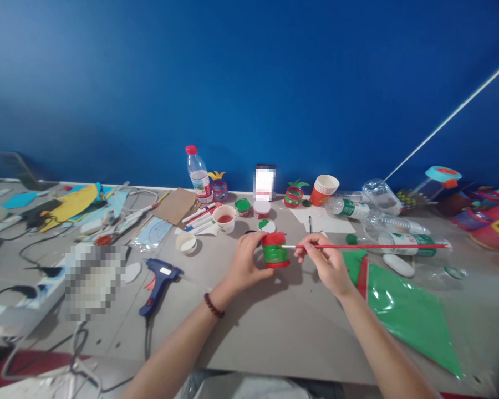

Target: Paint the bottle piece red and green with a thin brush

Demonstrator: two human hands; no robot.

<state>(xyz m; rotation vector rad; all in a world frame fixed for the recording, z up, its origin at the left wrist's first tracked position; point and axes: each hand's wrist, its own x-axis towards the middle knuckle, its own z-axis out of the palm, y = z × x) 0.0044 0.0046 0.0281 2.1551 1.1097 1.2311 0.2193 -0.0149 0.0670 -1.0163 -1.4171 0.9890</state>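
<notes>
My left hand (245,265) is closed round a small cut bottle piece (275,250) painted red and green, holding it just above the table. My right hand (322,260) pinches a long red paintbrush (370,246); its tip touches the right side of the painted piece. A white cup of red paint (224,218) and small paint pots (242,206) stand just behind the hands.
A blue glue gun (158,280) lies to the left, green plastic sheet (403,310) to the right. Plastic bottles (349,208), stacked paper cups (324,189), markers (199,215), cables and coloured paper crowd the grey table (274,332) before a blue wall.
</notes>
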